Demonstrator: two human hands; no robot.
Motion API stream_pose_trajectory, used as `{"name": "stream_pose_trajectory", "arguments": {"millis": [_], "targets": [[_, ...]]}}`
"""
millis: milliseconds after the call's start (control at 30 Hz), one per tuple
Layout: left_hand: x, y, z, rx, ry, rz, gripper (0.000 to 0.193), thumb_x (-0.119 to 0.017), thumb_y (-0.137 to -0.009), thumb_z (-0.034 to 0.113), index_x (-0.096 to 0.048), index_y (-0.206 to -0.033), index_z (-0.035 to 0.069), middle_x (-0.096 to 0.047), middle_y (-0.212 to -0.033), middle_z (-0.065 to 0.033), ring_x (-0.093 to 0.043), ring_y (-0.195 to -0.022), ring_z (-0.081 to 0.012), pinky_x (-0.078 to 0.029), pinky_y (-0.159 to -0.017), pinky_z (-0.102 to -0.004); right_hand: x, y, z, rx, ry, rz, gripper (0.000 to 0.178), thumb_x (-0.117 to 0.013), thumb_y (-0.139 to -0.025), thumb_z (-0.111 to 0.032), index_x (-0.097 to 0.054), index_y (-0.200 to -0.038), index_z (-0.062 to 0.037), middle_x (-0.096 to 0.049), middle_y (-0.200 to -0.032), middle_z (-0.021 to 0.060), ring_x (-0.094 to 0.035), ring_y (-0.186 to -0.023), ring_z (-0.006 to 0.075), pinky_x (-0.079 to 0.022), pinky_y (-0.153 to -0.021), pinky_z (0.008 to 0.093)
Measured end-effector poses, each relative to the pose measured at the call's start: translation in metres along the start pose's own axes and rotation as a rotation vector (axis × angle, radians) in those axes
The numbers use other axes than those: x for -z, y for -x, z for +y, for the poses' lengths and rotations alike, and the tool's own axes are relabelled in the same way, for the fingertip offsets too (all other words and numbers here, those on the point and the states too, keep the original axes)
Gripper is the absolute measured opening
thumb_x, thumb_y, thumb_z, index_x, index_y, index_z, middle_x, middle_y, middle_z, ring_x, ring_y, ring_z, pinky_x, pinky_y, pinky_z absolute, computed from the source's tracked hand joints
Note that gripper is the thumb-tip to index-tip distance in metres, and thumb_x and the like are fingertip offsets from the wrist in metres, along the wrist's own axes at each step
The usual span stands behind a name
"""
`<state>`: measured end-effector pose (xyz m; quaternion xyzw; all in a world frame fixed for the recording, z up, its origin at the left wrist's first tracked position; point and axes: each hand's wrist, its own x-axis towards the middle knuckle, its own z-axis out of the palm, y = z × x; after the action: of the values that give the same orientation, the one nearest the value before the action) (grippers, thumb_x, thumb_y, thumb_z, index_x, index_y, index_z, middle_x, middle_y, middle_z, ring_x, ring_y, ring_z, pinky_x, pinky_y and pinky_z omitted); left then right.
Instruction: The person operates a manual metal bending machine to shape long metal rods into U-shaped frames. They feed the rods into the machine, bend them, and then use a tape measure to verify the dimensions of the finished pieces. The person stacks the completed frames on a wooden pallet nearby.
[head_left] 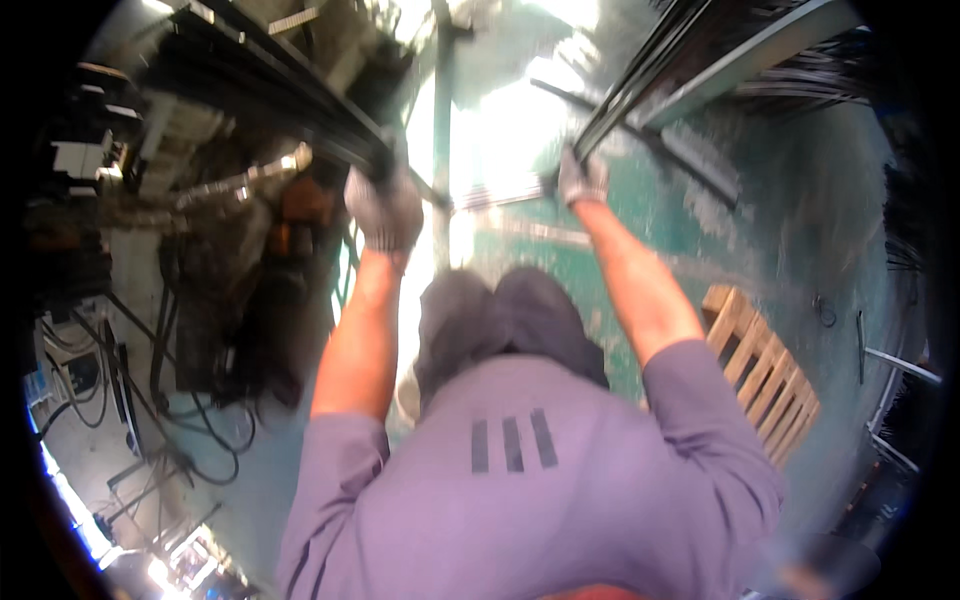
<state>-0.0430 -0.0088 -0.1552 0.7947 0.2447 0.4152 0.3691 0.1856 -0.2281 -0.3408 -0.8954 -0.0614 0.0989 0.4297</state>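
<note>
My left hand (385, 208), in a light knitted work glove, is closed around the near end of a dark bundle of long metal bars (330, 115). This bundle runs away to the upper left, and motion blurs it. To the right, my right hand (583, 178), gloved the same way, grips the near end of a bundle of thin dark metal rods (640, 75) that slants to the upper right. Both arms are stretched forward. The fingertips of both hands are partly hidden, and I cannot tell how many pieces each holds.
A wooden pallet (765, 375) lies on the green floor (620, 340) at my right. Beyond my right hand are a grey-green metal beam (750, 65) and more long rods (800, 85). Dark machinery (270, 300) and loose cables (215, 450) crowd the left side.
</note>
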Motion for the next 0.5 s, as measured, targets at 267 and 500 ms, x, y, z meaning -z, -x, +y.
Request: {"name": "stream_pose_trajectory", "arguments": {"millis": [267,500], "targets": [[-0.007,0.001,0.004,0.184,0.286,0.121,0.013,-0.072,-0.109,0.007,-0.075,-0.118,-0.001,-0.075,-0.108,-0.0031,-0.069,-0.101,-0.0128,-0.056,-0.093,-0.0302,0.004,0.009,-0.017,0.132,0.026,0.079,0.032,-0.07,-0.104,-0.038,-0.082,-0.119,-0.0132,-0.08,-0.111,0.0237,-0.077,-0.11,0.0434,-0.06,-0.094,0.0502],[-0.008,0.006,0.004,0.299,0.372,0.084,0.016,-0.067,-0.11,0.001,-0.07,-0.125,-0.003,-0.075,-0.117,-0.0085,-0.071,-0.111,-0.0178,-0.057,-0.105,-0.0334,0.02,0.016,-0.024,0.118,0.002,0.03,0.029,-0.074,-0.099,-0.033,-0.082,-0.12,-0.0148,-0.08,-0.111,0.0228,-0.077,-0.109,0.0424,-0.061,-0.095,0.0493]]}}
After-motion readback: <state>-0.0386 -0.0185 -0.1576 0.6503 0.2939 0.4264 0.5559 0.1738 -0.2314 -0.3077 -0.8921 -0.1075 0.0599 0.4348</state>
